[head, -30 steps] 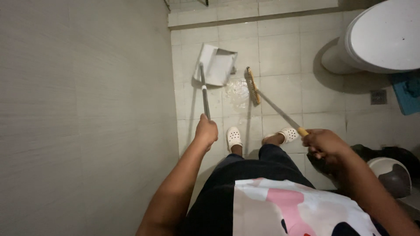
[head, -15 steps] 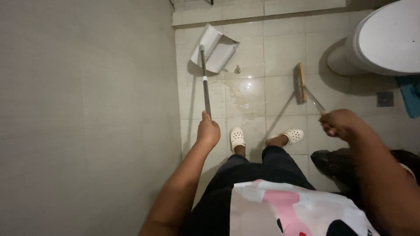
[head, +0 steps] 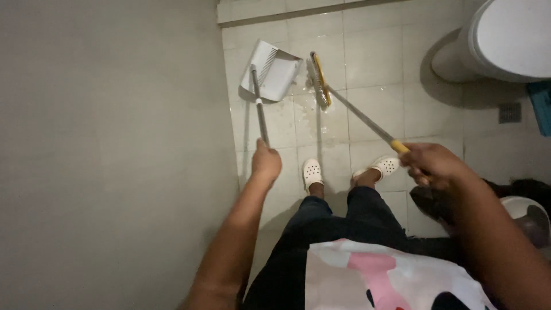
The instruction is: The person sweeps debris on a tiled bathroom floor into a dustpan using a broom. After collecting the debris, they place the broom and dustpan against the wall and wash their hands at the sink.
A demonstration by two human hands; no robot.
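Sweeping wet floor debris toward dustpan [head: 274,70]; left hand [head: 266,162] gripping dustpan handle, right hand [head: 431,165] gripping broom [head: 321,80] beside pan mouth; next calls for short push in.

Toilet [head: 505,40]: cut off by the top and right edges; only part of the bowl and base shows. Blue item [head: 542,106] at the right edge: cropped, kind cannot be told. Round pale container [head: 525,215] at lower right: partly behind the right forearm and in shadow, contents not discernible. Dark object [head: 430,201] beneath the right hand [head: 433,166]: too dim to identify. Broom [head: 344,103]: upper end of its handle hidden inside the right hand; bristles too small to make out. Dustpan [head: 272,72]: top of its handle covered by the left hand [head: 266,163]. Wet patch [head: 313,117] on the tiles: edges indistinct.
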